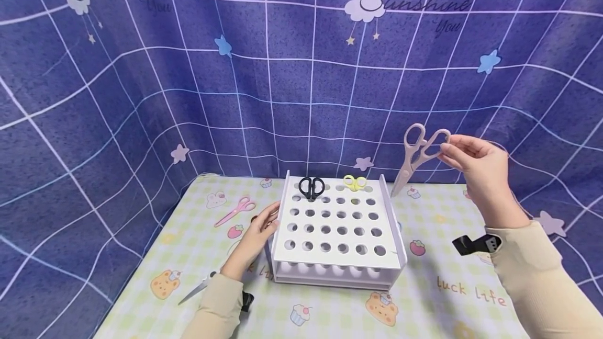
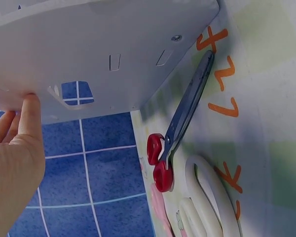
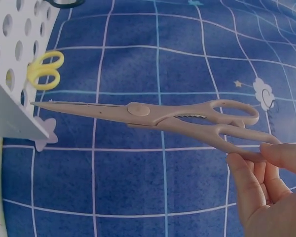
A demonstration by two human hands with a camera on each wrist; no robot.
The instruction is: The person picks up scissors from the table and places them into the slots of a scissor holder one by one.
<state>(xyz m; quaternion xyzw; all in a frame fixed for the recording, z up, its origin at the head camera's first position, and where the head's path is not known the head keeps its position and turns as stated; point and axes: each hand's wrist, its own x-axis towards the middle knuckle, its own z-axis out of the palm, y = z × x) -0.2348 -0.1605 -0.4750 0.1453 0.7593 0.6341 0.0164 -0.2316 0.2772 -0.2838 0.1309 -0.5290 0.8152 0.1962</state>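
Observation:
My right hand [image 1: 485,171] pinches one handle loop of the beige scissors [image 1: 411,158], tilted with their blades pointing down beside the white rack's right edge. In the right wrist view, the thumb and fingers of the right hand [image 3: 271,192] meet at the end of the loop. My left hand [image 1: 254,234] touches the left side panel of the white rack [image 1: 333,258] with its fingers extended. Black-handled scissors [image 1: 311,187] and small yellow scissors [image 1: 355,182] stand in holes of the rack's back rows.
Pink scissors [image 1: 237,210] lie left of the rack. Red-handled scissors [image 2: 180,126] and a white-handled item [image 2: 212,197] lie by its left side. Another pair of scissors [image 1: 195,290] is partly under the left forearm. A blue grid curtain [image 1: 301,82] hangs behind the table.

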